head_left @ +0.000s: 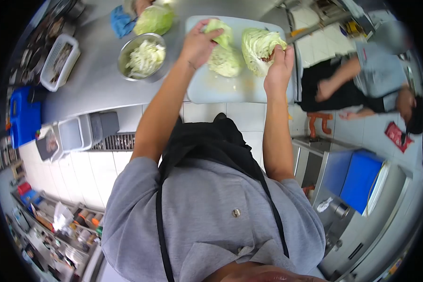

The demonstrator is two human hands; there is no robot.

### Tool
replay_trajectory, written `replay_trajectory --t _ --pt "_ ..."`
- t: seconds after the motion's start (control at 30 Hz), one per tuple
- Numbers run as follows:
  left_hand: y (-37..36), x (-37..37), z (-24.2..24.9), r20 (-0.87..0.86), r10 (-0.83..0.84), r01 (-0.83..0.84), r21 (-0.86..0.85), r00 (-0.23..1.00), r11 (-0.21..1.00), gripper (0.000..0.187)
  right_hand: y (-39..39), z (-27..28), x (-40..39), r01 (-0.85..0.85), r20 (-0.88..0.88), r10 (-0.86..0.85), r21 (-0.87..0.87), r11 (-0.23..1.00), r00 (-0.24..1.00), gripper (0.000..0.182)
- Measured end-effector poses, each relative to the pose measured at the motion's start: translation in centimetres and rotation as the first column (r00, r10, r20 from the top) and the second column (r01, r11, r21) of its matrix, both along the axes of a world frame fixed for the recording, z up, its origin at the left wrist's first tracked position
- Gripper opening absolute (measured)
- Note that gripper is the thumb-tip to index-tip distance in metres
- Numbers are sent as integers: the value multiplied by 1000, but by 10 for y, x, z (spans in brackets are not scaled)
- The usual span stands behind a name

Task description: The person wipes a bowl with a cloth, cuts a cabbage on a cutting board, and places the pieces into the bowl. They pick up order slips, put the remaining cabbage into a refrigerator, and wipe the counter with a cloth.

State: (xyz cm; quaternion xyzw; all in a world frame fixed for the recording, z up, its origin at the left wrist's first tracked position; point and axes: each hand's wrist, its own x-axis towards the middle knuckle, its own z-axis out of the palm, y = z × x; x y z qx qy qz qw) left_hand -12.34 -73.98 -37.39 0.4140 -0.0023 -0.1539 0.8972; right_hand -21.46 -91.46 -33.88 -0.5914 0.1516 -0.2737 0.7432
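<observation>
My left hand is closed on a pale green cabbage leaf, held over the cutting board. Below that leaf, another cabbage piece lies on the board. At the right side my right hand grips the edge of a larger cut cabbage, whose inner side shows brownish spots near my fingers. A metal bowl to the left holds cut cabbage strips. Farther back, a cabbage head rests on the steel counter.
A blue cloth lies near another person's hand at the back. On the left stands a white basket. To the right, a person in a grey shirt stands close beside the board. A steel cabinet is behind on the right.
</observation>
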Motion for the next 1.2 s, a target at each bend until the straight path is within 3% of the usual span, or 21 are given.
replay_trajectory --t 0.03,0.07,0.1,0.17,0.23,0.33,0.37,0.43,0.47,0.53,0.6,0.67,0.73,0.8,0.87,0.93,0.97,1.0,1.07,1.1,1.2 --pt "7 -17 7 12 13 -13 -8 1000 1000 22 19 6 0 -43 -53 29 -293 955 998 14" --pt "11 -31 4 26 41 -43 79 999 996 26 45 11 2 -108 -91 68 -554 825 993 16" --pt "18 -43 0 37 88 -93 175 995 980 30 69 14 -2 -269 -166 214 -520 811 963 18" --pt "47 -75 21 -183 183 -210 -142 966 967 34 111 17 -14 -357 -166 399 -805 473 902 20" --pt "86 -100 42 -176 259 -267 -24 950 963 32 146 23 -23 -368 -218 575 -917 156 788 22" --pt "147 -137 30 -51 377 -376 32 925 926 35 182 30 -37 -411 -235 751 -910 53 617 23" --pt "170 -151 29 -143 394 -396 14 908 918 36 190 36 -41 -412 -235 767 -910 41 597 23" --pt "217 -176 20 -311 449 -476 -12 837 879 37 205 49 -47 -679 -299 871 -733 52 389 23" --pt "241 -187 10 -389 490 -537 -17 780 843 38 212 50 -46 -680 -301 879 -733 35 369 23" --pt "293 -203 -16 -455 627 -693 31 632 720 39 215 43 -44 -739 -358 867 -673 19 348 23" --pt "361 -215 -74 -464 736 -837 -21 493 547 39 220 35 -42 -743 -373 860 -670 10 348 22" --pt "442 -217 -135 -473 810 -917 10 346 398 39 224 27 -38 -808 -473 802 -589 20 364 22" --pt "528 -214 -190 -608 751 -966 -165 258 199 37 229 25 -33 -815 -502 780 -579 17 372 20" --pt "592 -202 -217 -541 826 -983 -167 158 79 37 231 23 -26 -802 -606 688 -594 -57 400 19" --pt "643 -187 -220 -442 889 -978 -205 119 29 38 234 21 -21 -787 -619 668 -612 -80 414 20" --pt "671 -175 -218 -204 974 -971 -235 101 51 55 238 23 -20 -791 -711 572 -589 -165 409 21" --pt "653 -178 -183 -473 864 -962 -271 174 45 89 240 24 -20 -782 -722 557 -592 -192 410 22" --pt "660 -181 -198 -480 859 -962 -270 177 47 89 242 24 -21 -784 -727 550 -590 -193 412 22" --pt "670 -189 -240 -643 759 -993 -105 104 47 112 243 25 -20 -783 -746 529 -581 -222 404 23" --pt "659 -189 -251 -633 770 -991 -130 79 -5 112 242 25 -20 -786 -750 520 -579 -216 409 23" --pt "602 -184 -266 -551 828 -993 -94 107 66 104 240 23 -22 -807 -738 532 -569 -158 416 24"
